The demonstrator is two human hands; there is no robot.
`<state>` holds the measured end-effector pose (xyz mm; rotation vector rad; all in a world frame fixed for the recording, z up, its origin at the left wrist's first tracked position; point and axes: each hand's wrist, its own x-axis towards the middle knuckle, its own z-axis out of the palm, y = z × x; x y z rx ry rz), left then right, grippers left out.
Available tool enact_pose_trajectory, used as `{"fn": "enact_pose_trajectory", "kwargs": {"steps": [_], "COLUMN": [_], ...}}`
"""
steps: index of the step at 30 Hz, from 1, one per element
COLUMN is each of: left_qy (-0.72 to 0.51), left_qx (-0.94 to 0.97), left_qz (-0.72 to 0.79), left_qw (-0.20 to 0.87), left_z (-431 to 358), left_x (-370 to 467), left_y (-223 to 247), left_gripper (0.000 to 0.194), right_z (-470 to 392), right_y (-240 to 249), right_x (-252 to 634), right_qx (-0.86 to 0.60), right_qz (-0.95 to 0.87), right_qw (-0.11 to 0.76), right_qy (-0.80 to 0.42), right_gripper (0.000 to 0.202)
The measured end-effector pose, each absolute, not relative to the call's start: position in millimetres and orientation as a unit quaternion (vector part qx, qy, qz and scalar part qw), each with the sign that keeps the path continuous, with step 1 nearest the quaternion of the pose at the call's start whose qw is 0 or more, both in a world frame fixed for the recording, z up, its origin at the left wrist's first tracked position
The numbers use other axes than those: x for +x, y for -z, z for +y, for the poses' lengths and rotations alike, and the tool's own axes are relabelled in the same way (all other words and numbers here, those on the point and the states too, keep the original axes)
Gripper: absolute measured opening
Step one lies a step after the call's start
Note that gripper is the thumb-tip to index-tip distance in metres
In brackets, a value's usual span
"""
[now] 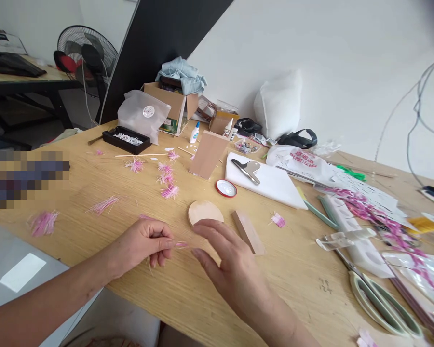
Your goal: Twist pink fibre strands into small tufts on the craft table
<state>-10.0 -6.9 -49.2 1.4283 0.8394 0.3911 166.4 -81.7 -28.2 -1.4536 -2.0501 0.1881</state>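
My left hand (155, 243) is closed in a pinch on a small bundle of pink strands (181, 245). The bundle's pink end sticks out to the right of the fingertips, and thin pale ends hang below the hand. To the right, my right hand (226, 255) holds nothing, its thumb and fingers apart just beyond the bundle's tip. Behind its fingertips lies a round wooden disc (205, 212), partly covered. A wooden block (246, 231) rests beside that hand. Fringed pink tufts (169, 191) lie farther back, and a loose pink bundle (104, 205) lies to the left.
Green-handled scissors (379, 303) lie at the right, near a white power strip (358, 241). A metal clip (246, 171) rests on white sheets. Farther back are an upright wooden board (209, 155), a glue bottle (194, 132) and a black tray (126, 140).
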Motion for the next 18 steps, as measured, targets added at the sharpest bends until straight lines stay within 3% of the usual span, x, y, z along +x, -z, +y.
{"fn": "enact_pose_trajectory", "kwargs": {"steps": [9, 14, 18], "left_qy": [-0.172, -0.173, -0.182], "left_qx": [0.615, 0.615, 0.618], "left_qz": [0.375, 0.378, 0.374], "left_qw": [0.672, 0.670, 0.667], "left_z": [-9.7, -9.9, -9.1], "left_x": [-7.9, -9.0, -10.1], "left_y": [48.2, 50.4, 48.7], "left_gripper": [0.023, 0.023, 0.025], "right_z": [-73.0, -72.5, -71.8], "right_y": [46.6, 51.5, 47.5], "right_x": [152.3, 154.3, 154.0], "right_qx": [-0.518, -0.522, -0.557], "right_qz": [-0.842, -0.839, -0.807], "right_qw": [0.143, 0.150, 0.185], "right_qy": [0.037, 0.019, -0.062], "right_gripper": [0.009, 0.016, 0.021]}}
